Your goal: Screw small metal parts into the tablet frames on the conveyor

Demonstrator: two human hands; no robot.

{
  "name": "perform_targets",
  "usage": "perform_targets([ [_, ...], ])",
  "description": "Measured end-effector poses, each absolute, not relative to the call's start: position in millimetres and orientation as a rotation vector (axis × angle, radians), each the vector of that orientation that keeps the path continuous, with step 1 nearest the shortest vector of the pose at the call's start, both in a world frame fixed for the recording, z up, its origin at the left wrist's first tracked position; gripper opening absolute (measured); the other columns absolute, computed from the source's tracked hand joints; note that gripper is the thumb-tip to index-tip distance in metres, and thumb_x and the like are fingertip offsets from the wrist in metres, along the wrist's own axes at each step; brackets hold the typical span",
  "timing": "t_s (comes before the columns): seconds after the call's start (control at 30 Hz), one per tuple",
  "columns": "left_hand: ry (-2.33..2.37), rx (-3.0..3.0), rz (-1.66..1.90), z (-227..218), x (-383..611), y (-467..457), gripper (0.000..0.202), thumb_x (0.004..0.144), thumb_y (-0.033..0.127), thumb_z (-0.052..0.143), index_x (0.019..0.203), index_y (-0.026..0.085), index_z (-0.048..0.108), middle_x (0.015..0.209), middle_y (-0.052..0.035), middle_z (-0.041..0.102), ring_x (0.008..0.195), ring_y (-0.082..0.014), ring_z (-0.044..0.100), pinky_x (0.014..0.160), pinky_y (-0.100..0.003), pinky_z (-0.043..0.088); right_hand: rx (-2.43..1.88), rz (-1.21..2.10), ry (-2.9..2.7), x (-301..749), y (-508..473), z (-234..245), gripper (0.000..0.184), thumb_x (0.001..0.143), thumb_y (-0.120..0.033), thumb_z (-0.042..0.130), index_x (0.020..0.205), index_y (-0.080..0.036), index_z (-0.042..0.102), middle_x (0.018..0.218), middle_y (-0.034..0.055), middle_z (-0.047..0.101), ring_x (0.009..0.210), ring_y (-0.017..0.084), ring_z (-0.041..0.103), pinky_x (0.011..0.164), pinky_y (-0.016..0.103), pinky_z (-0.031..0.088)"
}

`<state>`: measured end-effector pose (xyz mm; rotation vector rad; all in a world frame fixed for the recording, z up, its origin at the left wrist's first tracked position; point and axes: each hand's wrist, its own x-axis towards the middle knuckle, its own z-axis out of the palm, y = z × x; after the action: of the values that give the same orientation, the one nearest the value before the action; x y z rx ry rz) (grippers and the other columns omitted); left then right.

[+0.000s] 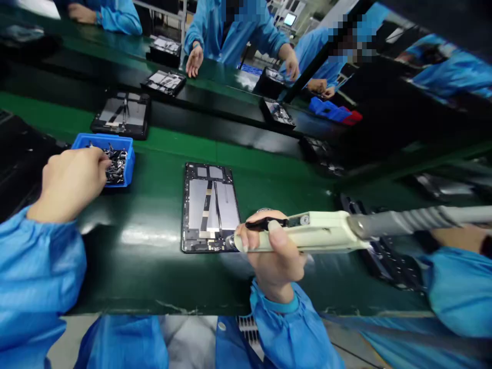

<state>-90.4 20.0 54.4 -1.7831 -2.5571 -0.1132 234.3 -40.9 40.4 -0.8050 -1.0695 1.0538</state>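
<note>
An open tablet housing (210, 207) is lying flat on a green conveyor belt (149, 271), its silver inner panels facing up. The right hand (269, 251) is gripping a cream electric screwdriver (303, 231), fingers closed around the body, and the screwdriver's tip (230, 243) is pointing at the housing's lower right corner. The tip seems to be at the housing's edge, though the angle makes contact hard to judge. A grey cable (400, 221) is running off to the right. The left hand (71, 182) is reaching into a blue plastic bin (125, 154) of small dark metal parts (116, 164), its fingers curled down among them; I cannot tell whether they are pinching anything. A black tray (96, 128) is sitting on the belt beyond the housing, and across the belt a co-worker's hand (194, 60) is resting on the far edge.
</note>
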Motion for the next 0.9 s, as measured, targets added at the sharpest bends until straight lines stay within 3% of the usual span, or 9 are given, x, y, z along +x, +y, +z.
perform_targets([
  [0.13, -2.666, -2.029, 0.115, 28.2, -106.5, 42.3, 0.032, 0.09, 0.036, 0.067, 0.108, 0.012, 0.077, 0.112, -0.02, 0.074, 0.108, -0.0426, 0.069, 0.094, -0.058, 0.056, -0.784, 1.089, -1.114, 229.4, -35.4, 34.7, 0.025, 0.087, -0.046, 0.074, 0.083, -0.021, 0.073, 0.045, -0.0068, 0.048, 0.037, 0.013, 0.048, 0.046, 0.032, 0.05],
  [0.3, -2.639, -1.924, -0.083, 19.4, -102.5, 43.5, 0.027, 0.092, 0.036, 0.065, 0.105, 0.015, 0.076, 0.105, -0.0177, 0.075, 0.108, -0.0438, 0.069, 0.093, -0.058, 0.056, -0.787, 1.09, -1.139, 226.8, -30.9, 30.9, 0.023, 0.089, -0.044, 0.073, 0.083, -0.021, 0.076, 0.045, -0.0058, 0.051, 0.037, 0.013, 0.048, 0.045, 0.031, 0.047],
  [0.47, -2.603, -1.885, -0.23, 19.4, -101.4, 38.3, 0.022, 0.092, 0.035, 0.065, 0.097, 0.015, 0.074, 0.099, -0.0137, 0.074, 0.105, -0.0387, 0.07, 0.096, -0.053, 0.055, -0.775, 1.106, -1.174, 226.6, -32.7, 28.9, 0.022, 0.089, -0.043, 0.073, 0.083, -0.021, 0.076, 0.046, -0.0055, 0.053, 0.038, 0.013, 0.048, 0.046, 0.031, 0.047],
  [0.63, -2.447, -1.83, -0.75, 15.6, -98.3, 38.5, 0.011, 0.085, 0.023, 0.057, 0.08, 0.015, 0.064, 0.117, -0.0089, 0.075, 0.106, -0.0265, 0.069, 0.099, -0.038, 0.051, -0.848, 1.095, -1.186, 222.0, -35.9, 26.9, 0.026, 0.084, -0.045, 0.077, 0.079, -0.02, 0.072, 0.046, -0.0058, 0.052, 0.039, 0.014, 0.051, 0.044, 0.03, 0.046],
  [0.7, -2.389, -1.757, -0.929, 18.9, -97.2, 37.1, 0.012, 0.082, 0.022, 0.054, 0.075, 0.015, 0.062, 0.101, -0.005, 0.076, 0.09, -0.0205, 0.068, 0.091, -0.033, 0.051, -0.871, 1.098, -1.157, 220.4, -35.9, 26.8, 0.027, 0.082, -0.046, 0.078, 0.078, -0.02, 0.072, 0.046, -0.0057, 0.052, 0.038, 0.014, 0.051, 0.042, 0.03, 0.046],
  [0.8, -2.321, -1.726, -1.123, 31.4, -84.9, 30.6, 0.019, 0.081, 0.03, 0.056, 0.073, 0.014, 0.062, 0.066, 0.001, 0.06, 0.066, -0.0133, 0.056, 0.077, -0.027, 0.045, -0.83, 1.109, -1.118, 219.7, -36.8, 29.8, 0.026, 0.082, -0.045, 0.077, 0.077, -0.02, 0.072, 0.044, -0.0061, 0.051, 0.037, 0.013, 0.05, 0.041, 0.028, 0.044],
  [0.9, -2.247, -2.042, -1.384, 43.1, -45.8, 21.0, 0.03, 0.08, 0.043, 0.062, 0.067, 0.016, 0.062, 0.06, 0.0014, 0.058, 0.06, -0.0121, 0.051, 0.065, -0.024, 0.039, -0.759, 1.127, -1.084, 223.2, -41.2, 38.4, 0.023, 0.085, -0.043, 0.075, 0.081, -0.02, 0.076, 0.045, -0.0054, 0.052, 0.038, 0.013, 0.05, 0.043, 0.028, 0.045],
])
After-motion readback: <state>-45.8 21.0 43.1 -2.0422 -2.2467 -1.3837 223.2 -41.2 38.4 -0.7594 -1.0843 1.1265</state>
